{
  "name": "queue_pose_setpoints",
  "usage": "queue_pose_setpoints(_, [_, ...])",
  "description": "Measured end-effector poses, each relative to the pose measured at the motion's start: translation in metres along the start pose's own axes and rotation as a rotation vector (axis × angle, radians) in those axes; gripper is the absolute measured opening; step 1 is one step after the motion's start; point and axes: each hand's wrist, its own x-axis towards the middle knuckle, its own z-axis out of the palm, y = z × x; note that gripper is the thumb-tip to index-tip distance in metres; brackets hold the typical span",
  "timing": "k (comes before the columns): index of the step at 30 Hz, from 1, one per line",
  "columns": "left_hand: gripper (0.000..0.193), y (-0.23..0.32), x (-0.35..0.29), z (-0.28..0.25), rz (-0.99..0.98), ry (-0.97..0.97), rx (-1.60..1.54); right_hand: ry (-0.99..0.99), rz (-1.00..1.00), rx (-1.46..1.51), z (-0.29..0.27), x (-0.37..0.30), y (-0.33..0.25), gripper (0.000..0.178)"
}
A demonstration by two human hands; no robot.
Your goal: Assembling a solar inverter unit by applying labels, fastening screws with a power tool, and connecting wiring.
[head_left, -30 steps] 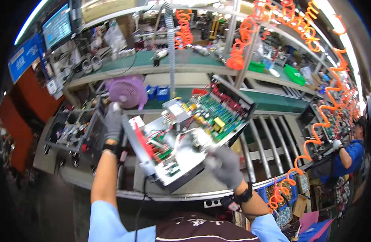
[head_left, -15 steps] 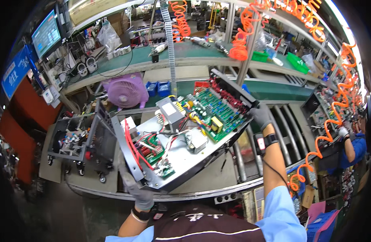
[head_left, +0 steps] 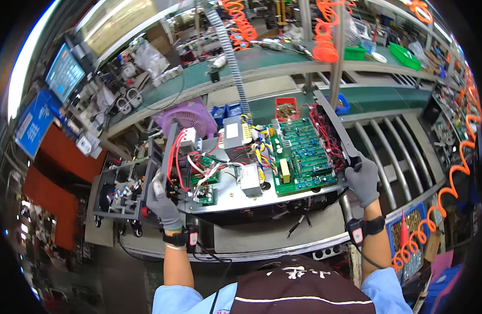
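Observation:
My left hand (head_left: 164, 204), in a grey glove, is closed on the left upright end panel (head_left: 171, 149) of an open metal chassis (head_left: 236, 200). My right hand (head_left: 362, 181), also gloved, grips the near end of the black right end panel (head_left: 335, 128). Between them the chassis carries a large green circuit board (head_left: 306, 175), a grey boxed transformer (head_left: 233, 135), a smaller silver one (head_left: 249, 179) and red, white and yellow wires. Black leads (head_left: 299, 226) hang below its front edge. My fingertips are partly hidden behind both panels.
Left of the chassis stands a dark wheeled frame (head_left: 120, 213) with parts inside. A purple fan (head_left: 191, 118), blue bins (head_left: 226, 111) and a red bin of small parts (head_left: 286, 108) sit behind. Metal rollers (head_left: 376, 157) lie to the right; a coiled orange hose (head_left: 444, 193) hangs there.
The chassis has turned clockwise, its front edge now almost level in view. My left hand has moved farther away and my right hand nearer, both still gripping. The head view has tilted too.

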Motion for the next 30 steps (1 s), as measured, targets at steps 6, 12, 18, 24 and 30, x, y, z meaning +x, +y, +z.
queue_pose_setpoints(6, [0.023, 0.043, 0.022, -0.017, 0.131, -0.234, 0.371, 0.035, 0.042, -0.128, 0.001, 0.006, -0.002, 0.048])
queue_pose_setpoints(12, [0.037, 0.08, 0.1, 0.001, 0.116, -0.985, 0.564, -0.016, 0.156, -0.028, -0.01, 0.002, 0.0, 0.066])
queue_pose_setpoints(18, [0.047, 0.062, 0.176, 0.061, 0.174, -1.363, 0.85, 0.052, 0.153, 0.139, -0.001, -0.001, -0.002, 0.06])
queue_pose_setpoints(24, [0.039, 0.046, 0.162, 0.132, 0.498, -1.361, 1.11, 0.237, 0.015, 0.024, -0.009, -0.02, 0.005, 0.052])
queue_pose_setpoints(30, [0.029, -0.013, 0.158, 0.166, 0.754, -1.263, 1.284, 0.297, 0.011, 0.039, -0.014, -0.088, 0.019, 0.039])
